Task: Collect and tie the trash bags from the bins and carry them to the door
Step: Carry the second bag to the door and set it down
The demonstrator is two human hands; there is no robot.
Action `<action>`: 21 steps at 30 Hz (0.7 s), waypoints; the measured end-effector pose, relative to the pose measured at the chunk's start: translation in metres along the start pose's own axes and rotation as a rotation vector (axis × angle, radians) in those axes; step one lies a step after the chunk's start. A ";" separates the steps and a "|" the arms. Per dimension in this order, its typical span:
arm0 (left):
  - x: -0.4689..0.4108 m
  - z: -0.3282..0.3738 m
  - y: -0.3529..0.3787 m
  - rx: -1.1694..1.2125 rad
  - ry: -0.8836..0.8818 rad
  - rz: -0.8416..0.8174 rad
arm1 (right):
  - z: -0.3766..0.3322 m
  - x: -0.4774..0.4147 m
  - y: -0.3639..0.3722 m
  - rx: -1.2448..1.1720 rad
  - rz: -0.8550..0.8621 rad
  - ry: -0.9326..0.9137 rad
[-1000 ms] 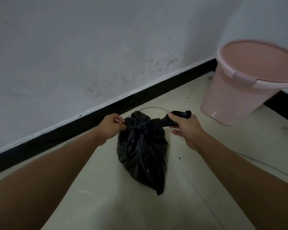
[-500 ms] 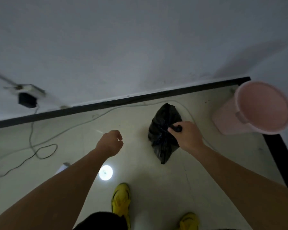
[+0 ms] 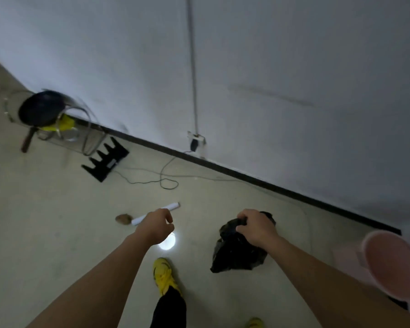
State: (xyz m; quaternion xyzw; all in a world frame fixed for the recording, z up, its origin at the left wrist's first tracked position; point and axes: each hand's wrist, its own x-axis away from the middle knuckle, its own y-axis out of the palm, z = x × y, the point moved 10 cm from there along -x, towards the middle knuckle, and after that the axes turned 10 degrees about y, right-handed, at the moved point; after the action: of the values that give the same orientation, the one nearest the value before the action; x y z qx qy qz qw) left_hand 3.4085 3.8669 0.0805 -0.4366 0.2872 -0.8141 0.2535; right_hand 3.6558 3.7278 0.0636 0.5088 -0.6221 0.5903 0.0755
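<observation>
A tied black trash bag (image 3: 237, 252) hangs from my right hand (image 3: 256, 229), which grips its knotted top above the floor. My left hand (image 3: 155, 227) is held out to the left of the bag with fingers loosely curled and nothing in it. The pink bin (image 3: 388, 259) stands at the far right by the wall, blurred, with no bag inside.
A white paper roll (image 3: 173, 207) and a small brown object (image 3: 123, 218) lie on the floor ahead of my left hand. Cables (image 3: 161, 178) run from a wall socket (image 3: 195, 140). A black rack (image 3: 107, 159), a wire rack with a pan (image 3: 42, 110) stand at left. My yellow shoe (image 3: 163, 273) is below.
My left hand let go of the knot and hangs free. My right hand carries the bag alone. The view has swung left, and the pink bin slid to the right edge.
</observation>
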 end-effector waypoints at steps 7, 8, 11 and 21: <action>0.085 -0.165 -0.123 0.088 -0.138 0.095 | -0.228 0.049 0.060 0.405 -0.087 -0.170; 0.096 -0.196 -0.141 0.094 -0.158 0.098 | -0.268 0.054 0.074 0.444 -0.087 -0.191; 0.122 -0.269 -0.190 0.096 -0.213 0.108 | -0.367 0.064 0.107 0.528 -0.086 -0.239; 0.204 -0.500 -0.411 0.135 -0.381 0.353 | -0.741 0.119 0.210 0.604 -0.089 -0.580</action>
State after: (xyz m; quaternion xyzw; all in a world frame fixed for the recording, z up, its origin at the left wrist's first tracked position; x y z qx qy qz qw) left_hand 2.8139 4.1454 0.2519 -0.5073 0.2511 -0.6775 0.4696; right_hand 3.0723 4.2192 0.2243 0.6793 -0.3943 0.5747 -0.2297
